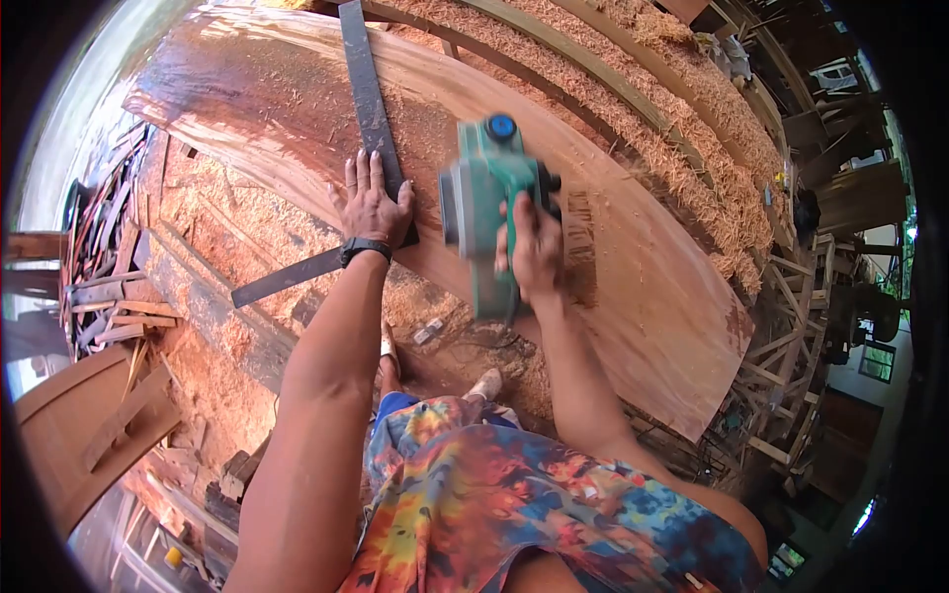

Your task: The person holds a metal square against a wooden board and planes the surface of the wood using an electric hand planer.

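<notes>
A wide wooden board (643, 267) lies across the view, rough and dark brown toward the left and smoother toward the right. My right hand (535, 247) is wrapped around the handle of a green electric planer (491, 208), which is slightly blurred over the middle of the board. My left hand (374, 203), with a black band at the wrist, rests flat with its fingers stretched out. Under and beside that palm is a dark metal framing square (368, 84), one leg running up across the board and the other reaching down to the left.
Curved wooden strips (554, 44) and heaps of wood shavings (682, 119) border the board's far side. Scrap wood (109, 257) is piled at the left, near a curved wooden panel (84, 435). A wooden frame (791, 366) stands at the right. Shavings cover the ground around my feet.
</notes>
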### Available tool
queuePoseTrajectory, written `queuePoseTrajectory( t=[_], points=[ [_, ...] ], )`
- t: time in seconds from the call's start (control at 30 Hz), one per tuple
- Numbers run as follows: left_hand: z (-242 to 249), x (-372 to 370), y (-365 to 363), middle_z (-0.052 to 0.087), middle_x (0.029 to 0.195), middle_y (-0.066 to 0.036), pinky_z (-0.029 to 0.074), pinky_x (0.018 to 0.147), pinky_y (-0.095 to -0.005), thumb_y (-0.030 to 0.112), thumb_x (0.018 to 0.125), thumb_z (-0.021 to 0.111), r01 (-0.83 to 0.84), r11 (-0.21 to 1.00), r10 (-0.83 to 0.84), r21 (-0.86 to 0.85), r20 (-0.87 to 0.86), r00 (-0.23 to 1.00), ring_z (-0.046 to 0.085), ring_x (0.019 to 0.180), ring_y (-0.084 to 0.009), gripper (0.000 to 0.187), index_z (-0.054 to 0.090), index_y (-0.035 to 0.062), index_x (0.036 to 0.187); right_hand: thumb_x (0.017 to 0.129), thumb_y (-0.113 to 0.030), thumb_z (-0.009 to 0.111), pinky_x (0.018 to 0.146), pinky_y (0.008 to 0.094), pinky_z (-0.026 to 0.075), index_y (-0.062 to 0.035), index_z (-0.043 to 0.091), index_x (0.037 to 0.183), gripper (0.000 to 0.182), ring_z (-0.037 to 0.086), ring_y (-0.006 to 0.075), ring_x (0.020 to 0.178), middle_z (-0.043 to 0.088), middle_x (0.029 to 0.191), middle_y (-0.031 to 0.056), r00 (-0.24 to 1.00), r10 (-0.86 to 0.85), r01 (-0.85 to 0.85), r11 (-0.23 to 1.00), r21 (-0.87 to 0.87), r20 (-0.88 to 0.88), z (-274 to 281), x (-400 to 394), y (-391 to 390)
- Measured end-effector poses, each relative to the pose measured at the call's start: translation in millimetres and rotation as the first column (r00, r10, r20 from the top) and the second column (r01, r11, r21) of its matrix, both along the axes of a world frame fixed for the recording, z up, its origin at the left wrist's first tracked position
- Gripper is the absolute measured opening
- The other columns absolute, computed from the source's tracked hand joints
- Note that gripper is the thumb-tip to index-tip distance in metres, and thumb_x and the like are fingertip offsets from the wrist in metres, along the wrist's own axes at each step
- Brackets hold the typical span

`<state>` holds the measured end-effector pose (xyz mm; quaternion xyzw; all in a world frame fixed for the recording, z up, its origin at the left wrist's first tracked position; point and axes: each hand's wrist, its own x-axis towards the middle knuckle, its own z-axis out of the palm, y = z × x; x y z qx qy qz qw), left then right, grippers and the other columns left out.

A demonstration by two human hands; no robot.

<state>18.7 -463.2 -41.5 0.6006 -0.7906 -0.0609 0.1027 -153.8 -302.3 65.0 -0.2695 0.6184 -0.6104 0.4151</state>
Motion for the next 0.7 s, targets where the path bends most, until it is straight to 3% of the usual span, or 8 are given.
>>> queuePoseTrajectory(
  t=[0.13, 0.17, 0.3, 0.37, 0.43, 0.6, 0.63, 0.7],
  points=[
    [0.7, -0.4, 0.6, 0.029, 0.169, -0.008, 0.009, 0.126, -0.0598, 0.057, 0.095, 0.049, 0.001, 1.0, -0.001, -0.018, -0.025, 1.0, 0.021, 0.158, -0.0265, 0.078, 0.036, 0.0144, 0.16, 0.102, -0.06, 0.054, 0.037, 0.0308, 0.042, -0.0026, 0.06, 0.089, 0.059, 0.053, 0.013, 0.041, 0.056, 0.057, 0.0044, 0.999, -0.032, 0.03, 0.999, -0.045, -0.034, -9.3, -44.7, -103.5],
    [0.2, 0.3, 0.3, 0.029, 0.169, -0.008, 0.009, 0.126, -0.0599, 0.057, 0.095, 0.049, 0.006, 1.0, -0.007, -0.029, -0.028, 1.0, 0.021, 0.158, -0.0267, 0.078, 0.036, 0.0146, 0.16, 0.1, -0.063, 0.055, 0.039, 0.0292, 0.042, -0.0002, 0.06, 0.097, 0.063, 0.05, 0.0127, 0.043, 0.053, 0.061, 0.0034, 0.998, -0.024, 0.023, 1.0, -0.013, -0.05, 2.2, -52.0, -123.1],
    [-1.2, 1.2, 0.0, 0.029, 0.169, -0.008, 0.01, 0.125, -0.0599, 0.057, 0.095, 0.049, 0.008, 0.999, -0.01, -0.04, -0.058, 0.998, 0.022, 0.157, -0.0271, 0.078, 0.037, 0.015, 0.159, 0.099, -0.064, 0.056, 0.044, 0.0317, 0.049, 0.0017, 0.06, 0.099, 0.065, 0.055, 0.0156, 0.047, 0.056, 0.065, 0.007, 1.0, -0.02, 0.02, 0.998, -0.051, 0.008, -9.2, -78.9, -171.7],
    [-6.4, 1.3, -2.0, 0.029, 0.169, -0.007, 0.01, 0.125, -0.0602, 0.058, 0.095, 0.049, 0.01, 0.998, -0.012, -0.064, -0.043, 0.999, 0.021, 0.158, -0.0266, 0.078, 0.037, 0.015, 0.159, 0.095, -0.071, 0.056, 0.038, 0.0326, 0.043, -0.0115, 0.064, 0.086, 0.061, 0.056, 0.0184, 0.04, 0.056, 0.053, 0.0044, 0.979, -0.089, 0.087, 0.996, -0.015, -0.181, -2.2, -66.4, -159.0],
    [-7.0, 1.2, -3.2, 0.029, 0.169, -0.007, 0.009, 0.125, -0.0604, 0.059, 0.095, 0.047, 0.014, 0.999, -0.016, -0.048, -0.032, 0.999, 0.02, 0.158, -0.026, 0.078, 0.037, 0.0148, 0.159, 0.102, -0.061, 0.054, 0.043, 0.0308, 0.047, 0.0011, 0.059, 0.099, 0.062, 0.053, 0.0151, 0.046, 0.055, 0.062, 0.0056, 1.0, 0.006, -0.007, 1.0, -0.03, -0.028, -1.2, -51.5, -119.3],
    [-6.3, 1.7, -2.0, 0.028, 0.169, -0.007, 0.008, 0.125, -0.0601, 0.059, 0.096, 0.046, 0.012, 0.999, -0.013, -0.04, -0.017, 1.0, 0.02, 0.158, -0.0259, 0.078, 0.037, 0.0146, 0.16, 0.105, -0.057, 0.05, 0.04, 0.029, 0.041, -0.0007, 0.059, 0.102, 0.057, 0.048, 0.0114, 0.042, 0.051, 0.058, 0.0026, 1.0, 0.017, -0.018, 0.999, 0.045, 0.012, -0.3, 6.8, 18.3],
    [-7.6, 1.9, -3.0, 0.028, 0.169, -0.007, 0.008, 0.125, -0.06, 0.059, 0.096, 0.045, 0.011, 0.999, -0.012, -0.045, -0.015, 1.0, 0.02, 0.158, -0.0258, 0.078, 0.037, 0.0147, 0.16, 0.107, -0.05, 0.052, 0.038, 0.0263, 0.038, -0.0048, 0.059, 0.096, 0.047, 0.048, 0.0083, 0.041, 0.051, 0.057, 0.0, 0.998, 0.009, -0.008, 1.0, -0.017, 0.065, 1.3, 19.3, 46.2],
    [-9.1, 2.2, -2.2, 0.029, 0.169, -0.006, 0.011, 0.124, -0.0611, 0.059, 0.097, 0.047, 0.009, 0.999, -0.009, -0.051, -0.008, 1.0, 0.021, 0.158, -0.0261, 0.078, 0.036, 0.0152, 0.16, 0.109, -0.045, 0.049, 0.041, 0.0254, 0.038, -0.0042, 0.058, 0.104, 0.041, 0.047, 0.0077, 0.043, 0.049, 0.057, -0.001, 1.0, 0.024, -0.024, 1.0, 0.013, 0.013, 6.6, 39.9, 98.1]
  ],
)
